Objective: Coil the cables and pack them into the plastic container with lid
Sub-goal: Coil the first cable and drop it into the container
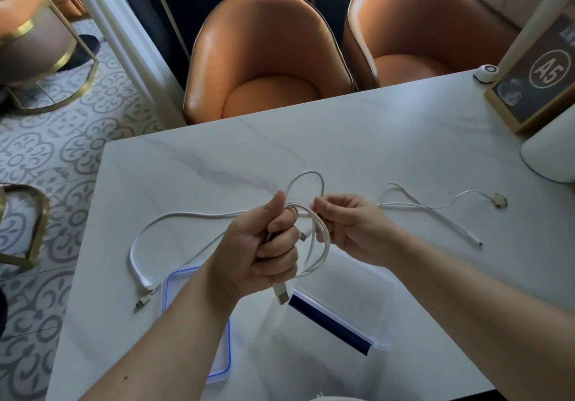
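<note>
A white marble-patterned bench [357, 139] fills most of the view, and everything below is placed relative to it. Beyond its far edge stand two orange leather bucket chairs [267, 58], pushed up close. At its far right corner leans a wood-framed dark sign marked A5 [538, 74], with a small round white device [486, 72] just beside it.

Near the bench's near edge lies the clear plastic container with a dark blue clip [342, 316], open side up, partly under the right forearm. Touching its left side is the clear lid with a blue seal rim [199, 323], flat on the bench and partly hidden by the left forearm.

Above the bench's middle, the left hand [264, 254] is closed in a fist around a coiled white USB cable [317, 239]; its fingers [280, 245] are pressed together on the loops, thumb up, and a USB plug hangs below the fist. The right hand [351, 223] is just beside it, fingers pinching a strand of the same coil.

A second white cable [137, 245] curves across the bench's left part, its plug near the lid. A third, thin white cable with a small adapter end [435, 210] trails across the right part.
</note>
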